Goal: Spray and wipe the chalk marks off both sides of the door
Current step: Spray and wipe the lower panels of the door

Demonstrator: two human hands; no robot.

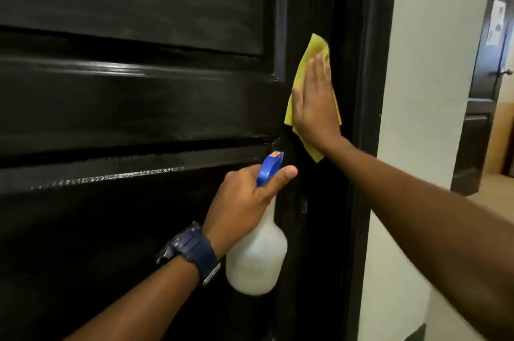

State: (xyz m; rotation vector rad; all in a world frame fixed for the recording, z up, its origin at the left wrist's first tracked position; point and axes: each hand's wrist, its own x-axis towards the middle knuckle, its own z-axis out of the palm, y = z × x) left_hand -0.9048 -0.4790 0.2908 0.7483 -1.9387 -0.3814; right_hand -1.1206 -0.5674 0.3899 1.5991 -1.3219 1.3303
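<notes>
A dark glossy panelled door [133, 107] fills the left and middle of the head view. My right hand [315, 107] lies flat with fingers together and presses a yellow cloth [310, 51] against the door's right stile near its edge. My left hand [244, 201], a dark blue watch on its wrist, grips the neck of a white spray bottle [256, 260] with a blue trigger head [269, 165], held just in front of the door below the cloth. I see no chalk marks on the visible door surface.
The dark door frame [370, 90] runs down beside the cloth. A pale wall [422, 90] follows to the right. Past it, a second dark door [481, 107] stands in a room with a tan floor.
</notes>
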